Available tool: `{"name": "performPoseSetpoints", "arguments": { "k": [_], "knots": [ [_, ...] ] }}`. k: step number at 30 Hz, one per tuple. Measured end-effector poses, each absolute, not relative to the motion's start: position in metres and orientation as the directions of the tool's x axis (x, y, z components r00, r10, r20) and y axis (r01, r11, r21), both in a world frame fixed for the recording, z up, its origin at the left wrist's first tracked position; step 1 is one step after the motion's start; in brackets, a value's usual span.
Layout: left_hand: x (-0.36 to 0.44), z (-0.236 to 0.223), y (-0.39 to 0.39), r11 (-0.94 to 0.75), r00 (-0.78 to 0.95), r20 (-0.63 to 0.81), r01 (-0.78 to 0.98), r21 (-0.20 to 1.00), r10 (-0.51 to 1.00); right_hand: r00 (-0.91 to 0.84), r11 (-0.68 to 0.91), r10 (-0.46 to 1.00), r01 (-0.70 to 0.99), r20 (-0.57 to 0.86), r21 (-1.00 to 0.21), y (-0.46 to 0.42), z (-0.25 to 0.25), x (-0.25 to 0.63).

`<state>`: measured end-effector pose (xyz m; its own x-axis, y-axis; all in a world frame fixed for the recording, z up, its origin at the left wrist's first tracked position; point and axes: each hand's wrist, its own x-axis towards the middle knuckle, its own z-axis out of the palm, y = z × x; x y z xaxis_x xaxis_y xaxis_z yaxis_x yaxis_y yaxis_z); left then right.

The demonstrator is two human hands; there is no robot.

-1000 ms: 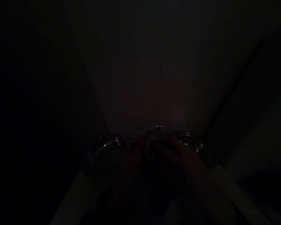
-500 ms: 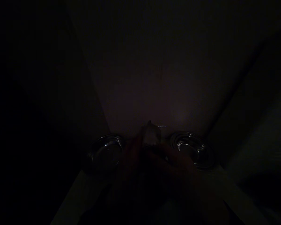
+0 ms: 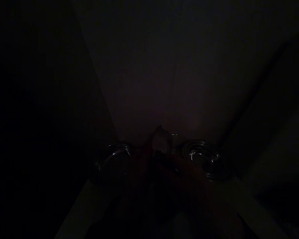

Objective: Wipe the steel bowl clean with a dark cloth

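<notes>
It is very dark and little detail shows. At the middle of the view, my left hand (image 3: 139,166) and my right hand (image 3: 183,172) come together around a small pale object (image 3: 161,141) that narrows to a dark tip at the top. Both hands look closed on it, the left along its left side, the right at its lower right. Its kind cannot be made out. A shiny metal bowl (image 3: 119,145) lies left of my left hand. A second shiny metal bowl (image 3: 215,156) is just right of my right hand, which partly covers its near rim.
Beneath the bowls is a pale narrow surface (image 3: 77,205) whose edges slope away at lower left and lower right. Dim upright panels (image 3: 144,83) rise behind and to both sides. A short bright line (image 3: 174,134) shows just behind the pale object.
The pale object has dimmed and tilted slightly, its top a little higher. Both hands stay nearly in place around it. The bowls have not moved noticeably.
</notes>
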<state>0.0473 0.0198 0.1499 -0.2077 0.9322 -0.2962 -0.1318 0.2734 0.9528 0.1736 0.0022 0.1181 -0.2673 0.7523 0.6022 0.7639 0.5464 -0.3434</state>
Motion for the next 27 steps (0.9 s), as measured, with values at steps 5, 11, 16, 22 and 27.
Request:
{"name": "performPoseSetpoints", "arguments": {
  "k": [5,11,16,22,27],
  "knots": [
    [0.049,0.149,0.023,0.279,-0.253,-0.307,-0.141,0.950,0.917,-0.200,0.519,0.784,0.731,0.587,-0.444,0.002,0.119,0.174],
    [0.049,0.150,0.018,0.339,-0.263,-0.348,-0.081,0.937,0.900,-0.319,0.595,0.641,0.781,0.698,-0.189,0.004,0.120,0.185],
    [0.051,0.143,0.015,0.242,-0.158,-0.246,-0.042,0.969,0.956,-0.297,0.527,0.618,0.843,0.728,-0.104,0.011,0.118,0.196],
    [0.048,0.143,0.020,0.299,-0.232,-0.307,-0.073,0.952,0.923,-0.357,0.586,0.549,0.809,0.756,-0.043,0.007,0.116,0.187],
    [0.043,0.148,0.018,0.256,-0.244,-0.258,-0.044,0.966,0.935,-0.402,0.623,0.558,0.781,0.726,-0.046,-0.001,0.114,0.179]
  ]
}}
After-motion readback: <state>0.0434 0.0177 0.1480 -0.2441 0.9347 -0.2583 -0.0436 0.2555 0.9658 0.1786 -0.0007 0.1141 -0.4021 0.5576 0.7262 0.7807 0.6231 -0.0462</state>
